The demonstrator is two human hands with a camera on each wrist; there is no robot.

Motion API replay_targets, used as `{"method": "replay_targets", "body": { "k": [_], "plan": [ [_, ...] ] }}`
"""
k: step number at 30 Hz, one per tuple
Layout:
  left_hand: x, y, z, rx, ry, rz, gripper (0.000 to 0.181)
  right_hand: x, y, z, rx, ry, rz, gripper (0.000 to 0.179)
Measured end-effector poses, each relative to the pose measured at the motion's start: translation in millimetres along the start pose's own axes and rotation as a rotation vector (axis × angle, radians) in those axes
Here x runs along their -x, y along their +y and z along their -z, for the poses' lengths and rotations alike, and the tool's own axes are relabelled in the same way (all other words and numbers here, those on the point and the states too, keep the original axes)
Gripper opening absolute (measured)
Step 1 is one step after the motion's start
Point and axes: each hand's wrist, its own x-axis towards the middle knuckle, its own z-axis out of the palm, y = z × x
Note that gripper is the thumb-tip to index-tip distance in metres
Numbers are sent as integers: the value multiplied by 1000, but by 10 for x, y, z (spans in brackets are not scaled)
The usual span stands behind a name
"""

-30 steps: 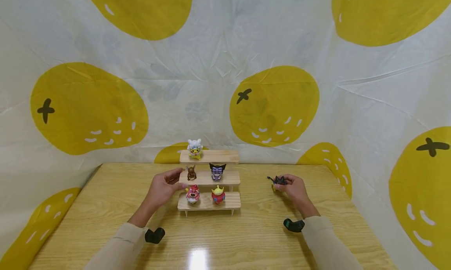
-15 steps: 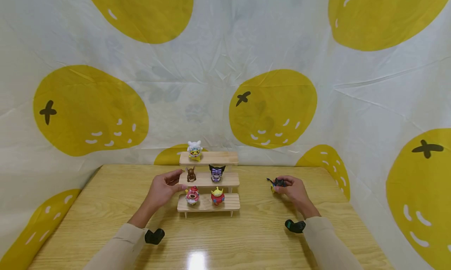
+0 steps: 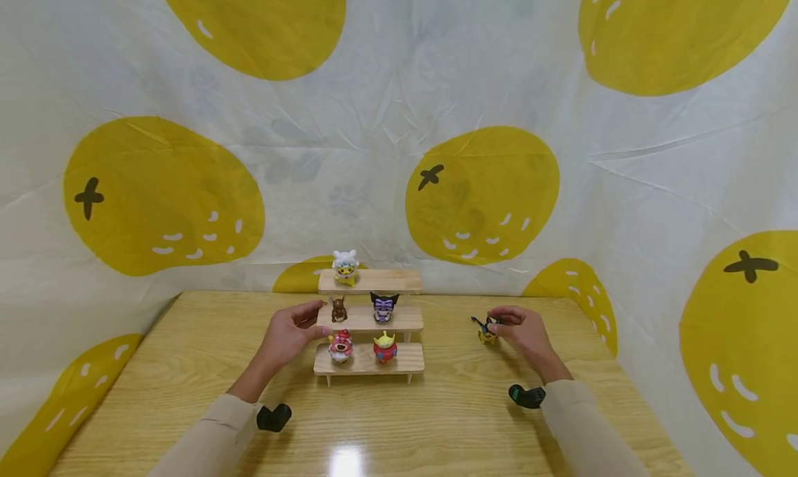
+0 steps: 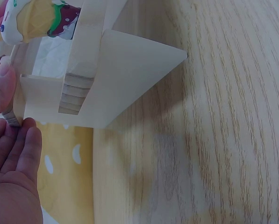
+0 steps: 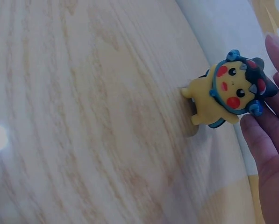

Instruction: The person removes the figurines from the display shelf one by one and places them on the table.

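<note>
A three-step wooden display shelf [image 3: 402, 356] stands on the table. My left hand [image 3: 288, 335] grips the left end of its middle step, thumb above and fingers below. On the right, a yellow Pikachu figurine [image 5: 207, 100] in a dark blue hood stands upright on the table. My right hand [image 3: 525, 333] is right beside it, fingers [image 5: 258, 140] extended near its hood and thumb apart. The shelf bears a white-hooded yellow figurine [image 3: 345, 268] on top, a brown figurine [image 3: 339, 309] and a black-and-purple figurine [image 3: 384, 308] in the middle.
On the bottom step are a pink bear figurine [image 3: 341, 347] and a red figurine with a yellow-green head [image 3: 385, 349]. The wooden table [image 3: 386, 421] meets a white cloth [image 3: 355, 186] with large yellow fruit prints behind. Black devices [image 3: 273, 417] sit at both wrists.
My right hand has let go of the Pikachu figurine and drawn slightly to the right, showing more of it. My left hand keeps its grip on the shelf.
</note>
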Motion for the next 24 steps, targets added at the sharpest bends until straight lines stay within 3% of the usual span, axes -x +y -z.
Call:
{"method": "replay_targets", "body": {
  "k": [14, 24],
  "plan": [
    [2, -14, -1, -3, 1, 11, 61, -23, -135, 42, -23, -16, 14, 48],
    [6, 6, 9, 16, -13, 16, 62, -40, -225, 57, 29, -32, 57, 40]
  ]
}}
